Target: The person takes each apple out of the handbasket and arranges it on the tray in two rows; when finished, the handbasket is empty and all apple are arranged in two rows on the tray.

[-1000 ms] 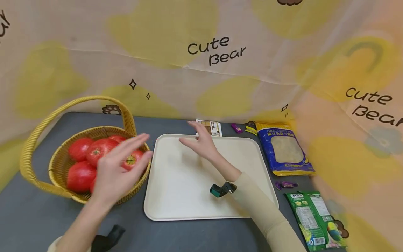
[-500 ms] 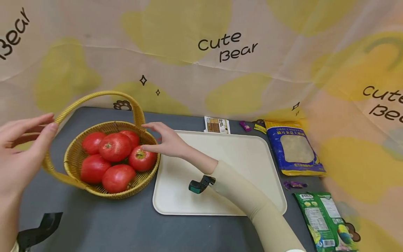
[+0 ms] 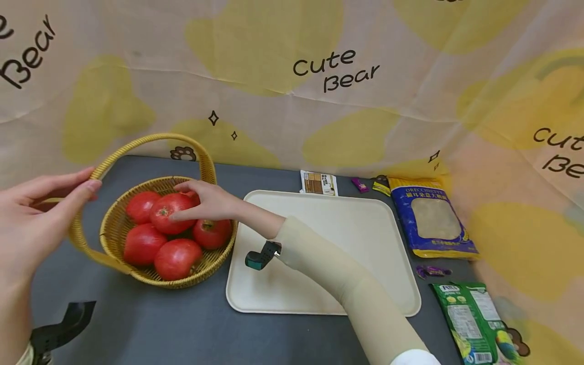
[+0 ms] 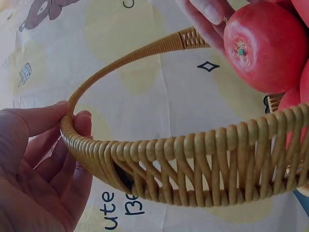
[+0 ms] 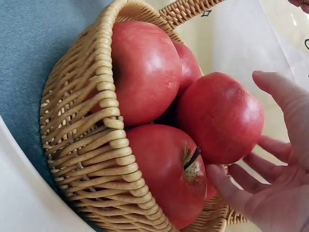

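Observation:
A woven basket (image 3: 106, 234) stands at the left, holding several red apples (image 3: 145, 243). The thumb and fingers of my left hand (image 3: 41, 220) pinch the left side of its arched handle (image 4: 101, 150). My right hand (image 3: 212, 200) reaches over the basket from the right, at the topmost apple (image 5: 219, 118). In the right wrist view its fingers lie close behind and below that apple, and the thumb is apart from it. Whether the fingertips touch the apple is hard to tell.
A white tray (image 3: 342, 218) lies right of the basket, under my right forearm. Beyond it are a white-and-brown packet (image 3: 319, 183) and small candies (image 3: 359, 184). At the right lie a blue-and-yellow pasta bag (image 3: 433, 218), a purple candy (image 3: 433, 271) and a green bag (image 3: 476, 322).
My left hand has moved left from in front of the basket and taken hold of its handle. My right hand has moved left from over the tray to the top apple.

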The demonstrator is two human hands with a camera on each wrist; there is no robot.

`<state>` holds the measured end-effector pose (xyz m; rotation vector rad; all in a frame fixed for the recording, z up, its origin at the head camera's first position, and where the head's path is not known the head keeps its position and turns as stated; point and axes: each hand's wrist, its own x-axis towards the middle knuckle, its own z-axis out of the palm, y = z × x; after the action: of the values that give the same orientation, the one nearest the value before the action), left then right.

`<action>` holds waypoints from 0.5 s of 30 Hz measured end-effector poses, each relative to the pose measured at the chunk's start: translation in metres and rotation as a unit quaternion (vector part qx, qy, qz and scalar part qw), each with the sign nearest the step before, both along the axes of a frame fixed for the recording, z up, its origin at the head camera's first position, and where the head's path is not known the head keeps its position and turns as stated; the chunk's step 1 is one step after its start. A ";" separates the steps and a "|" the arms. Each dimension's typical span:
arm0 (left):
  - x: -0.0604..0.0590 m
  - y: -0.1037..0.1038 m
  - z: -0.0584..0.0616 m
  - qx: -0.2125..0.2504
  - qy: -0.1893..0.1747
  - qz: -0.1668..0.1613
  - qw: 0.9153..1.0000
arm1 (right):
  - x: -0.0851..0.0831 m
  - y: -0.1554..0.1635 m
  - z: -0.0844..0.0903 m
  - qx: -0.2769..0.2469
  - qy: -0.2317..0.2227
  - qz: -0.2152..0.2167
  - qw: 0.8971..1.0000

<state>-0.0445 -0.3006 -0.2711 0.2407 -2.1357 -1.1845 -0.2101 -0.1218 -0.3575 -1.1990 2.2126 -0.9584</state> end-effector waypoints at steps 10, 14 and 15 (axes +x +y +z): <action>0.001 -0.001 -0.001 -0.009 -0.020 0.018 1.000 | -0.002 -0.008 0.001 0.058 -0.032 -0.020 0.998; 0.001 0.000 -0.001 -0.007 -0.019 0.022 1.000 | -0.001 -0.009 0.000 0.057 -0.043 -0.034 0.997; 0.001 0.000 -0.001 -0.006 -0.020 0.023 1.000 | 0.000 -0.009 0.000 0.054 -0.049 -0.038 0.997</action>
<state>-0.0435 -0.3008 -0.2725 0.3083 -2.1595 -1.1483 -0.2103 -0.1307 -0.3571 -1.0051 2.2157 -0.8940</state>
